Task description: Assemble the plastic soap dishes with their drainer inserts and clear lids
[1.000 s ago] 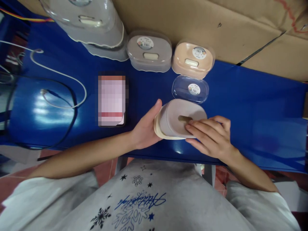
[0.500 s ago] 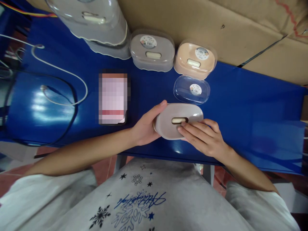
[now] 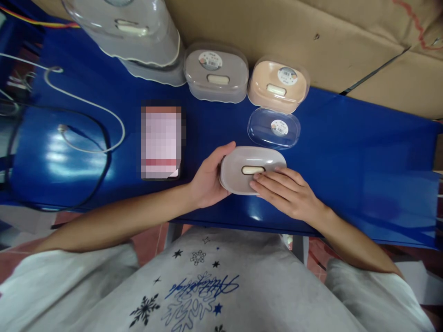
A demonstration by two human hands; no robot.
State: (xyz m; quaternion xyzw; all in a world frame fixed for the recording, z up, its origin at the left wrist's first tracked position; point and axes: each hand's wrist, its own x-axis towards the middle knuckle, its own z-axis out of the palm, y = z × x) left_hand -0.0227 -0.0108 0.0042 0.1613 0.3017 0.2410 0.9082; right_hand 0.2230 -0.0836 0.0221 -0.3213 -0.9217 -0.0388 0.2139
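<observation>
My left hand [image 3: 212, 179] is closed round the left end of a grey oval plastic box [image 3: 235, 161], its thumb along the upper edge. The fingers of my right hand [image 3: 289, 191] lie stretched out across the right part of the top, their tips by a cream bar [image 3: 253, 170] in a dark-rimmed slot. The right thumb is hidden. Just beyond the box lies a clear oval cover [image 3: 258, 131] with a round white label [image 3: 279, 127].
A covered grey box [image 3: 224, 90] and a covered peach box [image 3: 263, 78] stand along brown cardboard [image 3: 263, 27]. Stacked grey boxes [image 3: 148, 46] are at the upper left. A phone with a blurred screen [image 3: 161, 140] and a white cable [image 3: 119, 117] lie on the blue table [image 3: 346, 161].
The grey box has shifted slightly left and up in view. My right fingers have moved a little further left over its top. The left hand keeps its hold.
</observation>
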